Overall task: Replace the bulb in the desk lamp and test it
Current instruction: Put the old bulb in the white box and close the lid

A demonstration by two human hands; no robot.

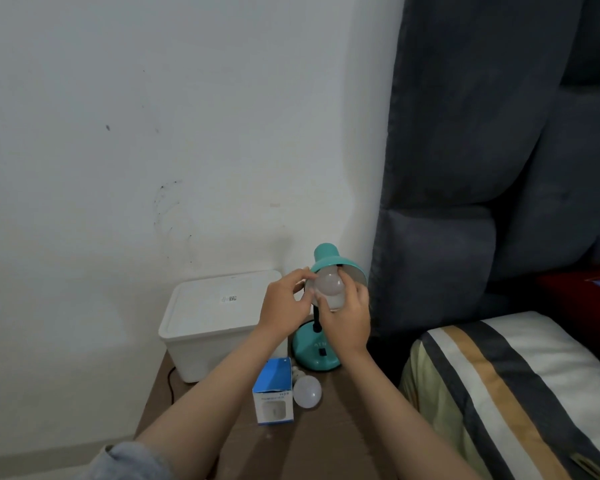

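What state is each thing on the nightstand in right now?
Lamp: upright, unlit.
Bulb in shade: unlit, held by right hand.
Left hand: fingers on shade rim.
Spare bulb: lying on its side.
Bulb box: upright.
White bin: lid closed.

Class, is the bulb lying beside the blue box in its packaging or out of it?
Out: the bare bulb lies on its side on the table, next to the blue box.

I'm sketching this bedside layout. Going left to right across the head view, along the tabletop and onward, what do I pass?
White lidded bin → blue bulb box → loose bulb lying on the table → teal lamp base → striped bedding.
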